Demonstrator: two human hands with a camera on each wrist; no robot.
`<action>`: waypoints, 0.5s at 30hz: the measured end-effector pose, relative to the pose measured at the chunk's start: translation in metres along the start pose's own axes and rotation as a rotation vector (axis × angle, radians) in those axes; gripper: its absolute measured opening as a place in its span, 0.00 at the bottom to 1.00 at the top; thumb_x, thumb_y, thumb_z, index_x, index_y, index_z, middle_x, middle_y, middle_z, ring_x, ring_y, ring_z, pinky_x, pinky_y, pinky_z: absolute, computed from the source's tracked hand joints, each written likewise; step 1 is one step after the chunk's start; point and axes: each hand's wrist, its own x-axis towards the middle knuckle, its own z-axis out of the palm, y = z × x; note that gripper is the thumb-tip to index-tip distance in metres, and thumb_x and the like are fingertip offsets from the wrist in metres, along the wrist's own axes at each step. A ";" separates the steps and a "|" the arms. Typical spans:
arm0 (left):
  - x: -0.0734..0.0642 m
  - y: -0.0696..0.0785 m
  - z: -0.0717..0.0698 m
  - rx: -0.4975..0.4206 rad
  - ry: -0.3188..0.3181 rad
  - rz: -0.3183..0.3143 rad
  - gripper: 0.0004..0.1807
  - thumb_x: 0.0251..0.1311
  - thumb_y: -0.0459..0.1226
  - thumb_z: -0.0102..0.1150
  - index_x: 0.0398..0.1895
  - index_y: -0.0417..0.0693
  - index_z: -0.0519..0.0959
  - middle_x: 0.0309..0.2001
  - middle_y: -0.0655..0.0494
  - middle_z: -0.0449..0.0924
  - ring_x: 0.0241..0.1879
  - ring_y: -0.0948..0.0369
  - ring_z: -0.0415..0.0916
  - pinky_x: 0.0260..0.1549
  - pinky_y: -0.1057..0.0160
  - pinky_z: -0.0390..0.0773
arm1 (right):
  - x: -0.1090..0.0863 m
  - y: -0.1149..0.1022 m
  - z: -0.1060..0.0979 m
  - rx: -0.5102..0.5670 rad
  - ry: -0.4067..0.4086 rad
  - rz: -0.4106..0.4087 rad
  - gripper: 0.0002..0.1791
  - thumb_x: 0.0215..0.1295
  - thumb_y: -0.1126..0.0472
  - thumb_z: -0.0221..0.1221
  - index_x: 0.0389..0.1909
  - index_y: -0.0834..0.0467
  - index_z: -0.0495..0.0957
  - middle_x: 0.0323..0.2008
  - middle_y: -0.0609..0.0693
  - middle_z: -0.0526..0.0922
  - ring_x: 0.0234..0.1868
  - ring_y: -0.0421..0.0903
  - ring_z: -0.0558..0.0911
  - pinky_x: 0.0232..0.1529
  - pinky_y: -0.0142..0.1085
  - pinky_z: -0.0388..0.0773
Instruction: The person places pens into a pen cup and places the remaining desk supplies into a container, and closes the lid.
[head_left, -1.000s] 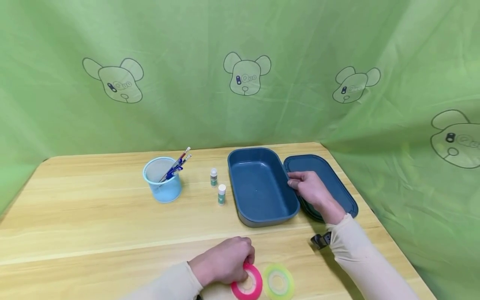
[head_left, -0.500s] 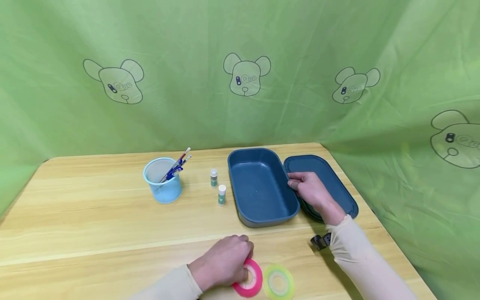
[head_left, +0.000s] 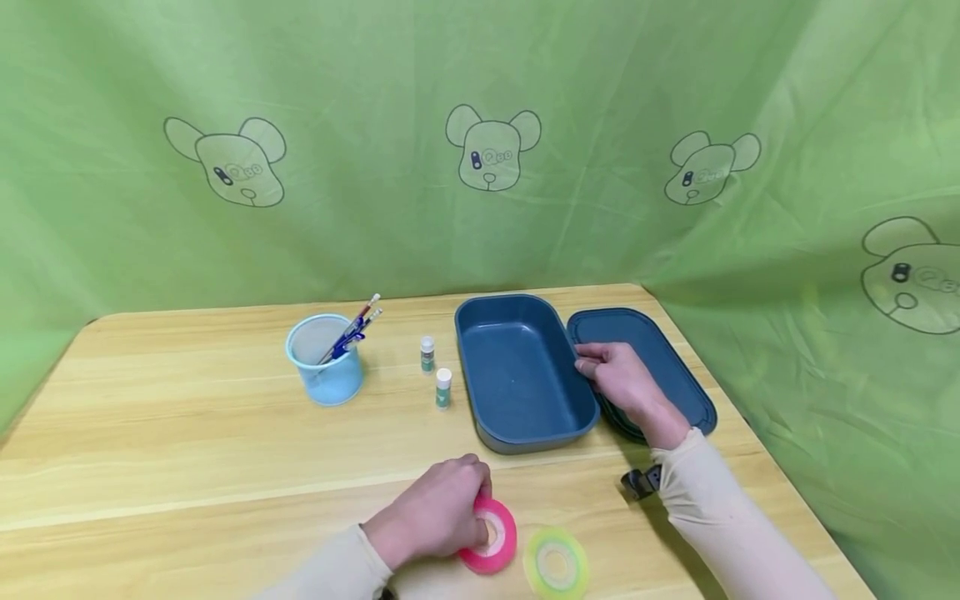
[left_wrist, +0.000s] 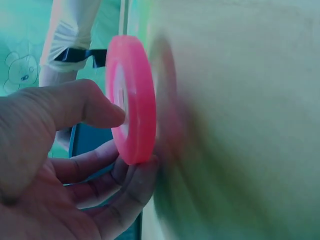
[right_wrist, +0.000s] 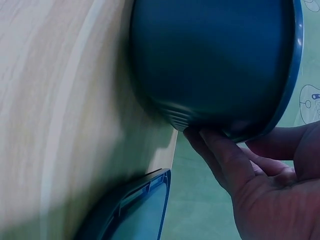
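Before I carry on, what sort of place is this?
Probably a staged tabletop work area: printed green cloth hangs behind a wood-grain table, where a light-blue pen cup stands.

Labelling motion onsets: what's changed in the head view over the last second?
The left hand has carried the bright pink ring-shaped tape roll slightly away from the person and to their left, widening its gap to the pale yellow-green ring-shaped tape roll. No new grip or release shows.

Unchanged: the right hand holding the dark blue rectangular plastic box; the yellow-green roll's place.
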 end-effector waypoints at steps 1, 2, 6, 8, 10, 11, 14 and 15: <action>0.000 -0.001 -0.001 -0.013 0.004 -0.009 0.15 0.38 0.30 0.71 0.27 0.49 0.74 0.27 0.63 0.67 0.26 0.64 0.66 0.26 0.71 0.72 | 0.000 0.000 0.000 0.000 0.000 0.001 0.23 0.74 0.67 0.50 0.66 0.72 0.66 0.59 0.68 0.74 0.58 0.57 0.75 0.50 0.42 0.80; 0.000 -0.001 -0.002 -0.024 0.009 -0.016 0.15 0.37 0.29 0.71 0.27 0.49 0.74 0.27 0.62 0.67 0.26 0.64 0.67 0.25 0.71 0.72 | 0.000 0.000 0.000 -0.003 0.000 0.001 0.23 0.74 0.67 0.50 0.66 0.72 0.66 0.59 0.68 0.74 0.58 0.57 0.75 0.50 0.42 0.80; 0.000 -0.005 -0.005 -0.021 0.030 -0.011 0.14 0.36 0.30 0.70 0.26 0.49 0.75 0.27 0.62 0.67 0.25 0.64 0.67 0.24 0.71 0.72 | -0.001 0.000 0.000 -0.015 0.004 0.008 0.23 0.74 0.67 0.50 0.66 0.72 0.66 0.59 0.67 0.74 0.57 0.56 0.75 0.49 0.40 0.80; 0.001 -0.007 -0.006 -0.027 0.034 -0.011 0.13 0.36 0.31 0.70 0.26 0.49 0.76 0.27 0.63 0.67 0.25 0.64 0.67 0.24 0.71 0.72 | -0.002 -0.001 0.000 -0.031 0.005 0.007 0.23 0.74 0.67 0.50 0.66 0.72 0.66 0.59 0.67 0.75 0.56 0.56 0.76 0.48 0.39 0.79; 0.001 -0.010 -0.008 -0.048 0.041 -0.018 0.12 0.37 0.31 0.70 0.26 0.48 0.77 0.27 0.62 0.68 0.25 0.63 0.68 0.23 0.70 0.72 | -0.002 -0.001 0.000 -0.044 0.006 0.004 0.23 0.74 0.66 0.49 0.66 0.72 0.66 0.59 0.67 0.75 0.56 0.55 0.76 0.48 0.39 0.79; 0.002 -0.011 -0.009 -0.063 0.047 -0.024 0.12 0.37 0.31 0.70 0.27 0.48 0.78 0.27 0.62 0.69 0.25 0.63 0.68 0.23 0.70 0.73 | -0.002 -0.002 0.001 -0.051 0.006 0.002 0.23 0.74 0.66 0.49 0.66 0.72 0.66 0.59 0.67 0.75 0.56 0.55 0.76 0.49 0.39 0.78; 0.003 -0.011 -0.018 -0.128 0.080 -0.052 0.11 0.40 0.32 0.70 0.29 0.46 0.80 0.28 0.61 0.70 0.27 0.62 0.69 0.26 0.68 0.74 | -0.002 -0.003 0.001 -0.058 0.005 0.000 0.23 0.74 0.66 0.49 0.67 0.72 0.65 0.59 0.67 0.74 0.58 0.56 0.75 0.52 0.42 0.77; 0.003 -0.011 -0.022 -0.150 0.096 -0.062 0.11 0.41 0.33 0.71 0.31 0.45 0.80 0.29 0.61 0.71 0.28 0.62 0.70 0.27 0.68 0.75 | -0.002 -0.003 0.001 -0.059 0.005 0.000 0.23 0.74 0.66 0.49 0.67 0.72 0.65 0.59 0.67 0.74 0.58 0.56 0.75 0.53 0.43 0.77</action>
